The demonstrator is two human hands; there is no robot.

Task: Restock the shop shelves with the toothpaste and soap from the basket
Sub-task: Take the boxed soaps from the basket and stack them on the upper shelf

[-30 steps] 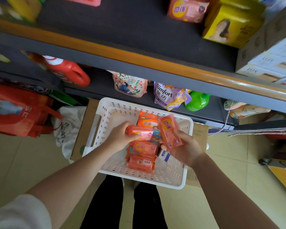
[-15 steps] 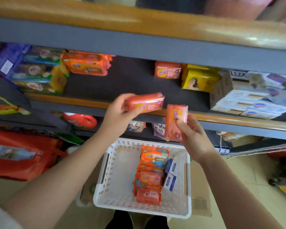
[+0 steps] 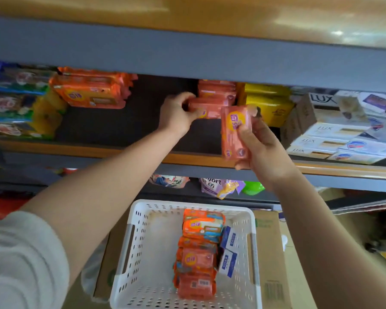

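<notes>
My left hand reaches into the middle shelf, shut on a pink-orange soap bar held level against a stack of the same soap. My right hand grips a second pink soap bar upright in front of the shelf's wooden edge. Below stands the white perforated basket with several orange soap packs and two small blue-and-white boxes.
On the shelf, orange multipacks lie to the left, yellow packs and white LUX boxes to the right. A dark bare stretch lies between the multipacks and the soap stack. Refill pouches sit on the lower shelf. A cardboard box is under the basket.
Both hands rose from the basket to the shelf with a soap bar each. My left hand has pushed its bar deeper, up to the soap stack. The view tilted upward.
</notes>
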